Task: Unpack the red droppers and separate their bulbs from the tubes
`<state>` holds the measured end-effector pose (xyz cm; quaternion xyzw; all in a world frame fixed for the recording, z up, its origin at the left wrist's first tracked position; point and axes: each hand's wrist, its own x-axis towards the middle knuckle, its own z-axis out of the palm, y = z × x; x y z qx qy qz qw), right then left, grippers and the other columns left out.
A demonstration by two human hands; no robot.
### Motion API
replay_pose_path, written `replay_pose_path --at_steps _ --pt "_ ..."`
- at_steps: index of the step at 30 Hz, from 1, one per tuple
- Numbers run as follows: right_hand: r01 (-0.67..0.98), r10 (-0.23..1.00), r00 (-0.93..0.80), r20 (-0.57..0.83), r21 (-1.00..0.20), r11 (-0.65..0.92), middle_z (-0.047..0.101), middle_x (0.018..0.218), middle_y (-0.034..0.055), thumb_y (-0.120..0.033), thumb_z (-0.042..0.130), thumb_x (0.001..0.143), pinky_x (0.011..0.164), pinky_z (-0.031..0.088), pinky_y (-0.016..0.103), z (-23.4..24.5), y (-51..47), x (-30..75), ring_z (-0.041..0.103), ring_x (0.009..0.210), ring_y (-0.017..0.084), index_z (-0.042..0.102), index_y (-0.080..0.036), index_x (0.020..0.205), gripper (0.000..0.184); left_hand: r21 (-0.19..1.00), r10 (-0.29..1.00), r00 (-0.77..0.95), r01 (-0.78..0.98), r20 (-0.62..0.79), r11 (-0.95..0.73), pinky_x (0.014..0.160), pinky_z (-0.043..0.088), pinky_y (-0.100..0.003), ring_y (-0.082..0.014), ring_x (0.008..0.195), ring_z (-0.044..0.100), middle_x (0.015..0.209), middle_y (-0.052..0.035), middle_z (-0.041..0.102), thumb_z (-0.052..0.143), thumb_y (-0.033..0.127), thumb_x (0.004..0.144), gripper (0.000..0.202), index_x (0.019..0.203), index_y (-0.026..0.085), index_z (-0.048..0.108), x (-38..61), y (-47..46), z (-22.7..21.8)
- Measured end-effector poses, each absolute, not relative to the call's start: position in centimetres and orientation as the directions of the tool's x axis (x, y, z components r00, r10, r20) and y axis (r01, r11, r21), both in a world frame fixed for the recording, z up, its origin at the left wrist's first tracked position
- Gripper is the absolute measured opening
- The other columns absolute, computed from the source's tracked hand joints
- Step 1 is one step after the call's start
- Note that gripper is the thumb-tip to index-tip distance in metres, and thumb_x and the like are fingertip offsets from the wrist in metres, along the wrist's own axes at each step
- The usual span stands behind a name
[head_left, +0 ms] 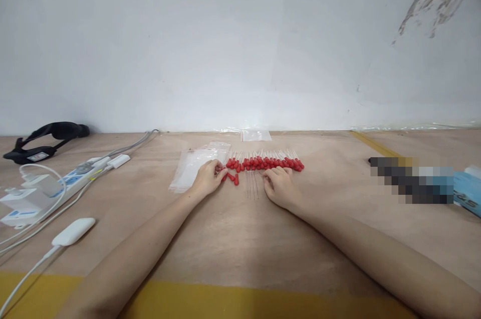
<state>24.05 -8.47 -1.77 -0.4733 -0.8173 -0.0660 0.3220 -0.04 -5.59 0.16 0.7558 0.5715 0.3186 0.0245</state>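
My left hand (211,177) is closed, its thumb and forefinger pinching a small red rubber bulb (224,177) that its fingers partly cover. Two loose red bulbs (236,180) lie just right of those fingertips. Beyond both hands runs a long row of droppers (257,163), red bulbs toward me and pale thin tips toward the wall. Several thin clear tubes (251,186) lie side by side between the hands. My right hand (281,186) is closed at their right, with fingertips that seem to grip the end of one thin tube; the contact is hard to make out.
Clear plastic bags (190,169) lie left of the droppers, another bag (256,135) by the wall. At far left are a power strip (84,174) with chargers, a white cabled device (74,232) and a black headband (56,131). A blue packet (468,191) lies far right, near a blurred patch.
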Motion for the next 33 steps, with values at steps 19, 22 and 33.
replay_pose_path --at_steps 19,22,33 --pt "0.75 0.72 -0.392 0.573 -0.254 0.61 0.061 0.083 0.0053 -0.045 0.043 0.083 0.082 0.023 0.037 -1.9 -9.5 23.8 0.048 0.086 0.019 0.059 -0.02 0.093 0.031 0.226 0.961 -0.049 0.974 0.271 -0.014 0.083 0.036 -0.043 -0.0304 0.101 0.047 0.097 -0.0105 0.058 0.048 0.051 0.071 0.035 0.071 0.022 0.067 2.5 -2.1 2.1" --pt "0.743 0.723 -0.377 0.579 -0.277 0.609 0.061 0.078 0.0039 -0.042 0.045 0.082 0.08 0.025 0.036 -2.0 -9.6 24.2 0.049 0.082 0.017 0.059 -0.02 0.09 0.028 0.25 0.961 -0.067 0.968 0.27 -0.003 0.081 0.037 -0.041 -0.0309 0.1 0.048 0.095 -0.0111 0.059 0.048 0.048 0.073 0.033 0.072 0.021 0.067 2.3 -1.9 2.1" --pt "0.717 0.57 -0.201 0.796 -0.277 0.639 0.043 0.113 0.012 -0.039 0.05 0.078 0.084 0.038 0.039 -2.8 -9.5 25.8 0.044 0.105 0.024 0.046 -0.021 0.118 0.044 0.247 0.8 0.288 0.849 0.526 -0.468 0.075 0.038 -0.033 -0.02 0.083 0.05 0.082 -0.0038 0.058 0.047 0.03 0.082 0.013 0.08 0.018 0.053 1.9 -7.6 1.5"
